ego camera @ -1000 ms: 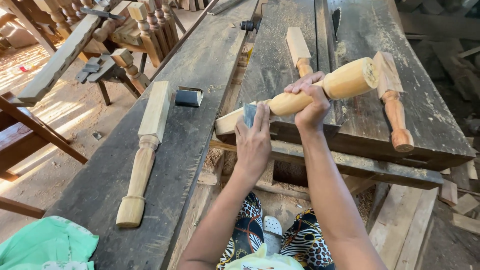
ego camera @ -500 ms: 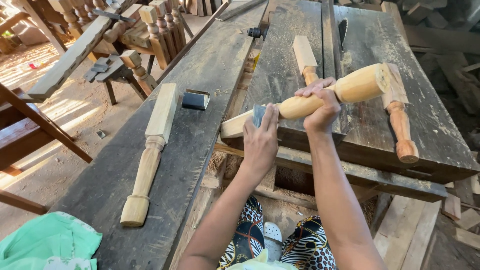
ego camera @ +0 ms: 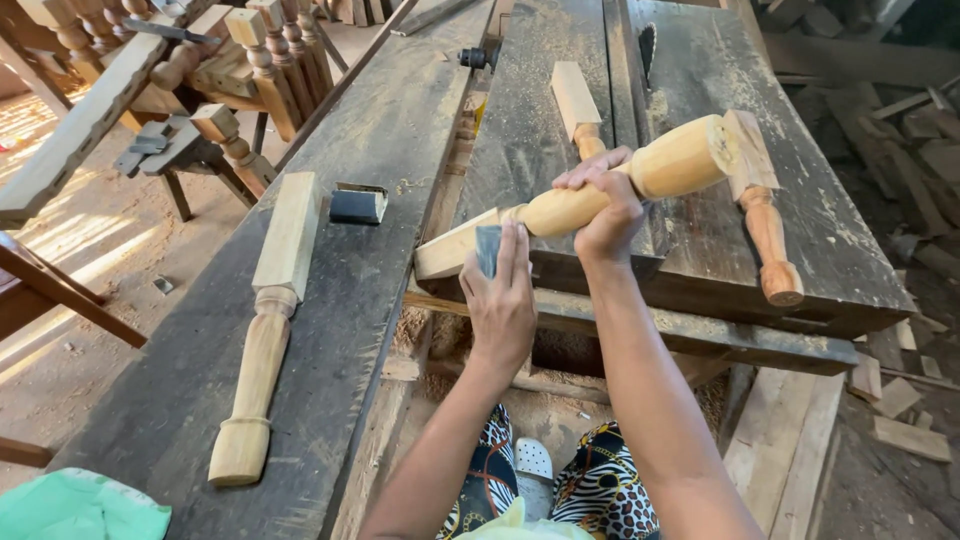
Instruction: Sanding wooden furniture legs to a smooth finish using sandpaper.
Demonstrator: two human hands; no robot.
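Note:
My right hand (ego camera: 603,205) grips the narrow turned part of a pale wooden baluster (ego camera: 668,167), held tilted with its thick round end up to the right. My left hand (ego camera: 502,301) presses a small dark grey sanding piece (ego camera: 488,250) against the baluster's square lower end (ego camera: 452,247). That end rests at the edge of a dark wooden workbench (ego camera: 700,60).
A second baluster (ego camera: 265,320) lies on the left plank (ego camera: 390,130), beside a dark block (ego camera: 357,206). Two more balusters, one (ego camera: 761,204) at the right and one (ego camera: 577,105) behind, lie on the bench. Stacked balusters (ego camera: 270,55) stand far left. Green cloth (ego camera: 75,508) lies at bottom left.
The view has shifted slightly. My left hand has slid a little along the baluster's square end with the sanding piece; my right hand keeps its grip.

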